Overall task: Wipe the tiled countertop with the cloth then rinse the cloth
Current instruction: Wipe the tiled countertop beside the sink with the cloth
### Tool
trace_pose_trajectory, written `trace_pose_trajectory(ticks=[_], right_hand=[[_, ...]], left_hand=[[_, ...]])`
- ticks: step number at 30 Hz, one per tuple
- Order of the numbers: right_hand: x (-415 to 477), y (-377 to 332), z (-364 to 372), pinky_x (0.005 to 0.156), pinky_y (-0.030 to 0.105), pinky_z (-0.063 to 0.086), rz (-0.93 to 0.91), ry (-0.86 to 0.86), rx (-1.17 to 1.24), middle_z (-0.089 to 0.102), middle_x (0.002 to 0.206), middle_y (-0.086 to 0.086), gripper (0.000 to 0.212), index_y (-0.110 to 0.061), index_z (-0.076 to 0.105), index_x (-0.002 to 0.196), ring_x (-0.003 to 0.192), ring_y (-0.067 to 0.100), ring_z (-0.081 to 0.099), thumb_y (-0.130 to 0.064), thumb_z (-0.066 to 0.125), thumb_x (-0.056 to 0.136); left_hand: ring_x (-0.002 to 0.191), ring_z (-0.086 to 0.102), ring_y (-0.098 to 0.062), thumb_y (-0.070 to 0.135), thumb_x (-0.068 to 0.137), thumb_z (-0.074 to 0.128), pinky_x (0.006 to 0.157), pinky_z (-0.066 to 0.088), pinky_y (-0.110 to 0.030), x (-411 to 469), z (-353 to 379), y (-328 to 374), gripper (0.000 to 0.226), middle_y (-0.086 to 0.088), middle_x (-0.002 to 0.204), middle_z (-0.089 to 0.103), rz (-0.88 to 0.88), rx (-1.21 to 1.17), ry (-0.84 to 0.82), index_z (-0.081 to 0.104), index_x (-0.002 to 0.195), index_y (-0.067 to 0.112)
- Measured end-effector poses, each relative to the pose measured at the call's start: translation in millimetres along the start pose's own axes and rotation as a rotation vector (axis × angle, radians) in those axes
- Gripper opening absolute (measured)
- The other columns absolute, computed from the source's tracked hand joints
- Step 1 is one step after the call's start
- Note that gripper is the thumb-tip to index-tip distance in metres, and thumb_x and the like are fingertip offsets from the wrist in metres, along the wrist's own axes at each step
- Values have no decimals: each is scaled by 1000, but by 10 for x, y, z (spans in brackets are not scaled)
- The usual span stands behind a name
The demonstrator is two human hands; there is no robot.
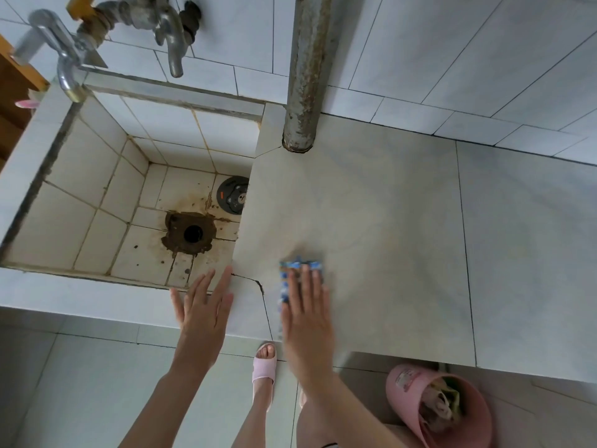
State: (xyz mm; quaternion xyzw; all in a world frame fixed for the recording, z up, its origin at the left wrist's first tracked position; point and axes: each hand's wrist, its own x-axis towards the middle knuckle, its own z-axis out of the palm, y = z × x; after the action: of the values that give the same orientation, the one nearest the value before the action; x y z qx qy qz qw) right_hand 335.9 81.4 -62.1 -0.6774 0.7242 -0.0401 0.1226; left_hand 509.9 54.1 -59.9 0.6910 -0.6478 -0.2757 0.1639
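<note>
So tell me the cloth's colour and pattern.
The cloth is blue with white patches, a blurred mottled print, seen in the head view.

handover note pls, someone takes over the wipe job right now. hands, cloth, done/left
Right hand: flat on the blue patterned cloth, pressing it onto the tiled countertop near the front left corner.
Left hand: open, empty, at the counter edge by the tiled sink.
Done: wiping under way; how much is covered can't be told.
Left: finish the countertop, then rinse the cloth under a tap.
</note>
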Motion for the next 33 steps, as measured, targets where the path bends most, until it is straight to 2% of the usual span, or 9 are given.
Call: trace_pose_trajectory(ticks=[6,10,13,18,20,22,24,29,33], right_hand=[[-46,-657,125,114,36,20,-240,-35,20,24,155,3,50,-19,28,148,144,20,19,-38,22,102],[270,-276,49,114,38,19,-338,-43,-9,25,155,3,48,-21,26,148,144,22,19,-36,17,103],[733,231,-76,113,39,20,-228,24,-70,34,151,9,49,-14,34,145,140,28,29,-31,15,103],[1377,1201,-325,107,39,18,12,102,-200,37,147,16,53,-5,34,142,136,34,36,-26,27,94],[1513,1382,-411,111,42,14,71,82,-239,28,151,21,56,-3,27,144,140,37,26,-24,22,92],[1609,1344,-445,116,40,3,171,29,-178,10,157,18,63,-7,13,149,145,34,6,-31,4,92],[1702,1161,-410,116,36,-3,204,69,-84,7,158,14,67,-9,10,150,146,31,3,-36,-5,90],[1840,372,-247,111,37,18,-188,70,-49,38,148,12,52,-10,39,142,138,31,33,-31,22,97],[2127,-24,-265,119,32,-2,-392,-72,-46,6,159,6,56,-17,10,150,147,21,2,-35,7,97]], left_hand=[[135,26,-17,54,93,10,113,2,-55,27,4,-61,44,-9,142,39,7,-56,-19,26,134,49],[139,14,-10,50,93,10,113,-17,-34,13,-78,88,55,-4,147,30,13,95,14,29,141,29],[140,6,-4,49,93,14,113,-17,-32,73,-57,197,55,1,151,24,99,108,-3,24,142,29],[142,-5,-9,42,93,25,113,7,-40,335,20,359,56,-3,154,11,236,147,-70,21,144,19],[142,-1,-11,38,95,29,113,7,-34,459,30,455,56,1,155,7,285,165,-83,16,145,18],[142,0,-10,33,95,36,113,9,-30,586,49,548,58,4,154,3,280,135,-100,11,146,18],[142,2,-10,29,95,39,113,10,-29,695,79,607,60,3,154,4,268,129,-103,9,146,16],[140,13,-14,33,94,32,113,20,-34,786,179,595,55,-5,151,22,272,173,-57,25,142,8],[139,19,-13,34,93,26,112,20,-31,791,196,566,54,-5,149,28,284,183,-23,30,141,10]])
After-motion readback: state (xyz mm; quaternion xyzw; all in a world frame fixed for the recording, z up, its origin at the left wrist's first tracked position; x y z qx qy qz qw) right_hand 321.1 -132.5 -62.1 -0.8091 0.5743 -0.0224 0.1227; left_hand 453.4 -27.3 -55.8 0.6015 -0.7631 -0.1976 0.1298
